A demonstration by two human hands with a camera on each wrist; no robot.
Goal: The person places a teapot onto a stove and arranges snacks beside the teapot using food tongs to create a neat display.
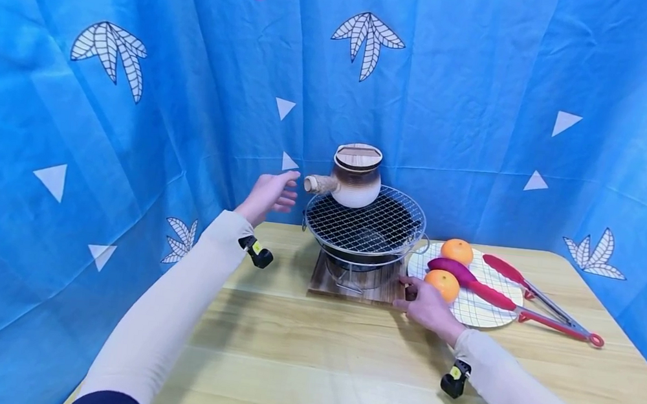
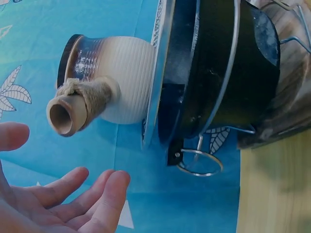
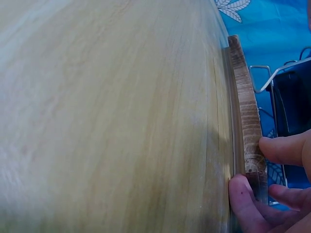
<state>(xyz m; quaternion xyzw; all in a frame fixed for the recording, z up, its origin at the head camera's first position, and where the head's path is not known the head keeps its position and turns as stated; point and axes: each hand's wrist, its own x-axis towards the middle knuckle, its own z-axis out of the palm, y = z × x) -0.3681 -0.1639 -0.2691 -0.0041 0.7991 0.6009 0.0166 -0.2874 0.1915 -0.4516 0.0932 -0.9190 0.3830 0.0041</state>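
A small clay pot (image 1: 357,182) with a wooden lid and a rope-wrapped side handle (image 2: 93,101) sits on the wire grate (image 1: 365,222) of a round black grill. Just left of that handle is my left hand (image 1: 270,195), fingers loosely spread, holding nothing; in the left wrist view a gap shows between fingertips and handle. Beneath the grill's wire stand lies a dark wooden board (image 1: 327,287). My right hand (image 1: 430,310) grips the board's near right corner, one digit at the front edge and another over the top, as the right wrist view shows.
To the right, a checked white plate (image 1: 482,315) bears two oranges (image 1: 442,285) and a purple elongated item (image 1: 451,268). Red-tipped tongs (image 1: 557,323) lie across the plate and table. A blue patterned curtain (image 1: 455,110) hangs behind and along both sides.
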